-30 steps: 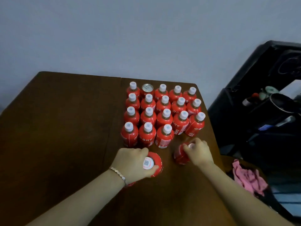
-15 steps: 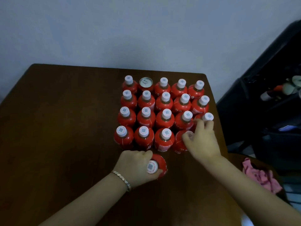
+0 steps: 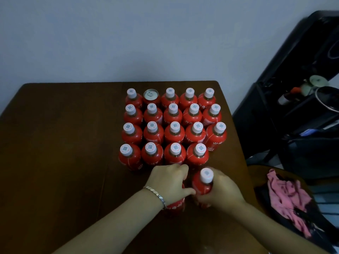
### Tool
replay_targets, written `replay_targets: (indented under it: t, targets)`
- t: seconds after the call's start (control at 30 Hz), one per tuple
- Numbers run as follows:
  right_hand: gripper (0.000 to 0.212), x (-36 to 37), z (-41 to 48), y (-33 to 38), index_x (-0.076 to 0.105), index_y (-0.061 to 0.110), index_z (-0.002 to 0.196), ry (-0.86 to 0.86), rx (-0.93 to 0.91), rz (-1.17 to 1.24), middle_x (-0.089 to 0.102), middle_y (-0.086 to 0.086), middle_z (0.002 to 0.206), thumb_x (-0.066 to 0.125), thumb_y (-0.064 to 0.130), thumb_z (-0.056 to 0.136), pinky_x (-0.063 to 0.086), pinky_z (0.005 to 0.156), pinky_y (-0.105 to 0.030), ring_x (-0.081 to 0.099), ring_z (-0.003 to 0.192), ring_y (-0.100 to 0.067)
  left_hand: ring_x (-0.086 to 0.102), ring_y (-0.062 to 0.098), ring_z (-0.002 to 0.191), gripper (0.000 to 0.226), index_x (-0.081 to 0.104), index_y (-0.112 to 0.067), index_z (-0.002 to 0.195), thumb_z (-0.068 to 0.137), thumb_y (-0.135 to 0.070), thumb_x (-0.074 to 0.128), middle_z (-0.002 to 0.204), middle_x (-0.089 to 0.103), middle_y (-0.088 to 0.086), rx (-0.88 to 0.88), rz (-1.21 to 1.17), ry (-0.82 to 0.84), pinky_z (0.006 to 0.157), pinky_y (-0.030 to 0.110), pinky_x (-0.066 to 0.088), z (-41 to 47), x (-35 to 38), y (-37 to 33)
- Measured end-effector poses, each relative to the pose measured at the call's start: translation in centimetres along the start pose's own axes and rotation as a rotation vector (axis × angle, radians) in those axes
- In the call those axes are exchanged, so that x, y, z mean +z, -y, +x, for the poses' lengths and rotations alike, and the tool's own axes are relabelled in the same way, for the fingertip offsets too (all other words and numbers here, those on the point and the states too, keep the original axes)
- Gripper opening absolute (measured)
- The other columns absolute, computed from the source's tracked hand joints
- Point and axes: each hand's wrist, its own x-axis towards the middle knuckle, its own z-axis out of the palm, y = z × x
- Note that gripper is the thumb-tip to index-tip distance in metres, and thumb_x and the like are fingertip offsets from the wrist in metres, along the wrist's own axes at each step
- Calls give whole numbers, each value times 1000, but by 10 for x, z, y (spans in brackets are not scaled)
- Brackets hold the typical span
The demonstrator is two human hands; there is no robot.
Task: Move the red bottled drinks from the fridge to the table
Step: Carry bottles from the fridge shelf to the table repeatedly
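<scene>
Several red bottled drinks (image 3: 173, 132) with white caps stand in tight rows on the dark wooden table (image 3: 64, 143), with one red can (image 3: 150, 94) in the back row. In front of the rows, my left hand (image 3: 169, 182) covers the top of a red bottle (image 3: 176, 206); only that bottle's lower body shows under the wrist. Just to the right, my right hand (image 3: 222, 193) grips another upright red bottle (image 3: 202, 186) by its side, white cap showing. The two held bottles stand close together.
The table's right edge runs close beside the bottles. A black rack (image 3: 297, 110) with assorted items stands to the right. A pink cloth (image 3: 286, 193) lies on a dark round seat at lower right. A plain wall is behind the table.
My right hand left a bottle standing at the right end of the front row, drew back, and now grips a bottle beside my left hand. My left hand now hides its bottle's cap.
</scene>
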Motion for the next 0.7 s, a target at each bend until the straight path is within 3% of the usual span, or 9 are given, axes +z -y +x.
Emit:
replay_targets:
  t: [0.13,0.23,0.37,0.47,0.57,0.63,0.7]
  targets:
    - [86,-4,13,-27,43,16,136,-444,267,283,56,-7,132,84,38,63,50,95,-43,55,119,-26,54,11,99,35,53,-20,94,83,-53,56,106,55,-7,15,-44,-123,75,21,36,-7,6,2]
    - [78,-17,37,-16,46,15,129,-626,287,401,57,-10,129,84,36,65,48,96,-47,55,118,-29,52,12,100,34,55,-18,99,86,-50,55,106,53,-5,20,-30,-121,75,20,33,-10,5,7]
    - [70,-14,63,0,47,12,130,-605,271,482,53,-11,131,72,47,74,48,95,-44,55,117,-29,50,11,100,34,55,-18,102,87,-49,53,107,52,-5,-31,14,-97,74,19,31,-15,0,19]
    - [85,-8,66,4,36,14,141,-532,316,608,41,-12,143,59,64,76,42,103,-45,46,128,-31,50,10,97,34,55,-19,99,87,-51,52,105,52,-6,-72,32,-109,73,18,33,-18,1,28]
    - [89,-4,71,1,10,29,150,-419,411,794,24,-13,154,61,55,82,32,111,-50,33,137,-35,50,8,95,36,55,-20,98,87,-54,52,105,51,-7,-144,19,-133,71,17,34,-19,1,36]
    - [94,-6,73,0,5,41,147,-360,437,924,22,-12,155,63,59,75,33,109,-56,33,136,-38,50,8,97,39,54,-21,99,84,-57,53,105,49,-8,-212,25,-129,71,17,33,-19,1,43]
    - [96,-9,73,0,4,42,147,-343,451,1056,20,-10,155,68,50,75,39,104,-56,33,136,-38,50,9,100,42,54,-21,100,81,-58,55,106,49,-7,-293,14,-122,74,19,37,-18,4,51]
